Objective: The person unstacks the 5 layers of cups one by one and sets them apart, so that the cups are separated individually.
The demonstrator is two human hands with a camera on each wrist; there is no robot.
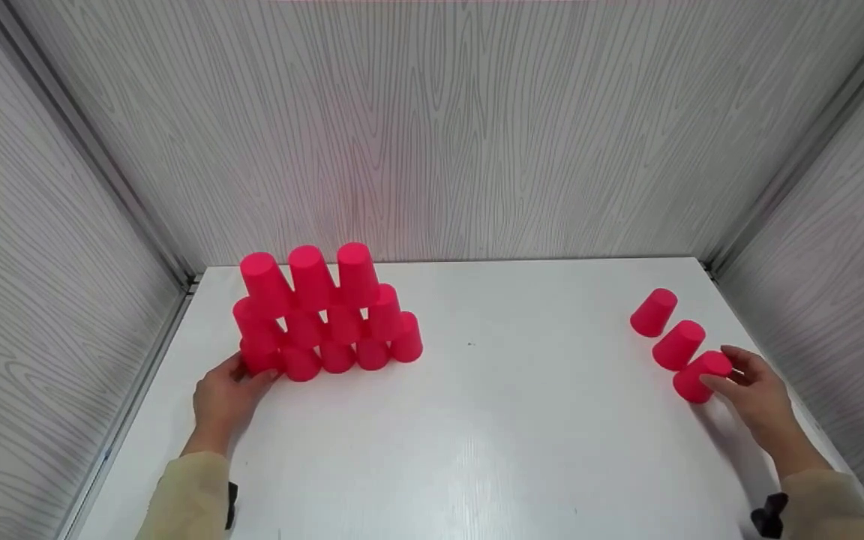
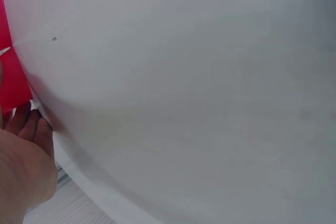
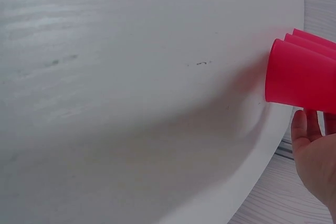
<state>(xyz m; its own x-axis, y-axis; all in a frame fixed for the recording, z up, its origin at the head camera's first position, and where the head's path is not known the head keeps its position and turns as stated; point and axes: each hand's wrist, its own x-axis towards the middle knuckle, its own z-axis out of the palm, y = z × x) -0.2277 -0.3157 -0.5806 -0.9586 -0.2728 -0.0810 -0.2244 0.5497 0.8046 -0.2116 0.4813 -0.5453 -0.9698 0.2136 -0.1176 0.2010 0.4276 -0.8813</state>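
"While the left hand curls half closed round the bottom left cup of the stack, where's the right hand?"

"Well to the stack's right, half closed, thumb and fingers round one loose cup."

"And the other two cups?"

"Also right of the stack, slanting away in line, standing mouth down on the table."

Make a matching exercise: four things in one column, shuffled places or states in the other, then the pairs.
1. left grip
2. right grip
3. stacked red cups
4. loose red cups

A. upside down in a slanting line
B. at the stack's bottom left cup
C. upside down in three tiers
D. at the line's front cup

Pairs: 1-B, 2-D, 3-C, 4-A
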